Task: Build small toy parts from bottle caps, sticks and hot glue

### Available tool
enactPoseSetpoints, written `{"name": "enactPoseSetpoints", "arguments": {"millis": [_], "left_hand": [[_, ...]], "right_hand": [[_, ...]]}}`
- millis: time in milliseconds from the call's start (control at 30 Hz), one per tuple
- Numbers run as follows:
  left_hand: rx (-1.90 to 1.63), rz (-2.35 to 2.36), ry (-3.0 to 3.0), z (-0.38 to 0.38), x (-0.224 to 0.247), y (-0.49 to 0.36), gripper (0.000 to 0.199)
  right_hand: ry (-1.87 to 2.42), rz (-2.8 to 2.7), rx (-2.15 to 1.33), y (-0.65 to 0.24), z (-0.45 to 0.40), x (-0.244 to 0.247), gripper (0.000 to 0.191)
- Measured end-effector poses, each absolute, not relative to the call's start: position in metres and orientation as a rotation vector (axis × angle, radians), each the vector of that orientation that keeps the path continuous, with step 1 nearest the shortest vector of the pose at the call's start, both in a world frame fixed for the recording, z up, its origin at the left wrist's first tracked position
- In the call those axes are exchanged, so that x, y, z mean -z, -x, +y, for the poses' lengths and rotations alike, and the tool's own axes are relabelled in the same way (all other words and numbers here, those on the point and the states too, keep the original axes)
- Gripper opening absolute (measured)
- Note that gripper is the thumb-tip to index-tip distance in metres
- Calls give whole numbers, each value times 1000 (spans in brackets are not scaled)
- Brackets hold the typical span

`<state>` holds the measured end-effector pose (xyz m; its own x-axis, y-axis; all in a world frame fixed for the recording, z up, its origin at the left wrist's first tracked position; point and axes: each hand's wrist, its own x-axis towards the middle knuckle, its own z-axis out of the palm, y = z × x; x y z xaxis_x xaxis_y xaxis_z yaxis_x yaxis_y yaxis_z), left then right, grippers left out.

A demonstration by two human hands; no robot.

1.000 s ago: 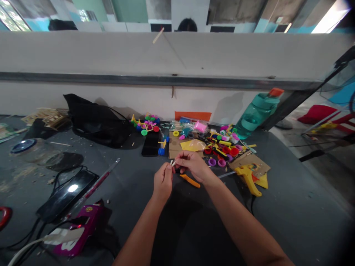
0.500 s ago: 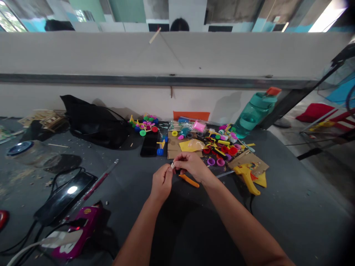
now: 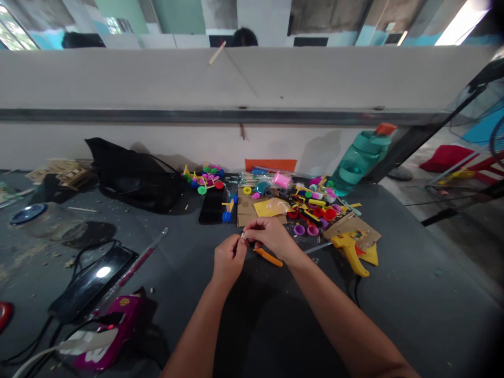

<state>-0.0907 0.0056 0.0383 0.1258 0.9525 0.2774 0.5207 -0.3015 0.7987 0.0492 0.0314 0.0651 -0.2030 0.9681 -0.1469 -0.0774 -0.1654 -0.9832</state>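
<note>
My left hand [image 3: 229, 258] and my right hand [image 3: 270, 238] meet over the dark table. Between their fingertips they pinch a small pale piece [image 3: 243, 236], perhaps wood; most of it is hidden by the fingers. Just under my right hand lies a tool with an orange handle [image 3: 268, 257], its dark head partly covered. Beyond the hands is a piece of cardboard [image 3: 246, 214] with a yellow paper [image 3: 271, 207] on it. Purple plastic caps [image 3: 312, 230] sit right of my right hand, beside a yellow glue gun [image 3: 350, 253].
A teal water bottle [image 3: 360, 163] stands at the back right. A black phone [image 3: 212, 206], a black bag [image 3: 136, 178] and colourful plastic parts [image 3: 208, 181] line the back. At left are a clear jar [image 3: 47, 220], a black adapter [image 3: 94, 281] and a purple power strip [image 3: 114, 328] with cables.
Both hands stay together, with slight finger movement around the pale piece, which shows less now. The camera view has shifted slightly. A head beyond the partition has moved left.
</note>
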Motion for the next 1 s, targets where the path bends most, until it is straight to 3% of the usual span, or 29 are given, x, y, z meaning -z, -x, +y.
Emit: {"name": "enactPoseSetpoints", "arguments": {"millis": [367,733,1000], "left_hand": [[-1055,1297,-1391,11,-27,91,32],[-1066,1410,-1672,12,-33,91,31],[-1114,1335,-1365,16,-28,91,29]], "right_hand": [[1210,-1163,-1413,-43,32,-62,11],[1257,-1197,-1314,-40,32,-60,10],[1154,-1041,-1535,-39,33,-57,22]]}}
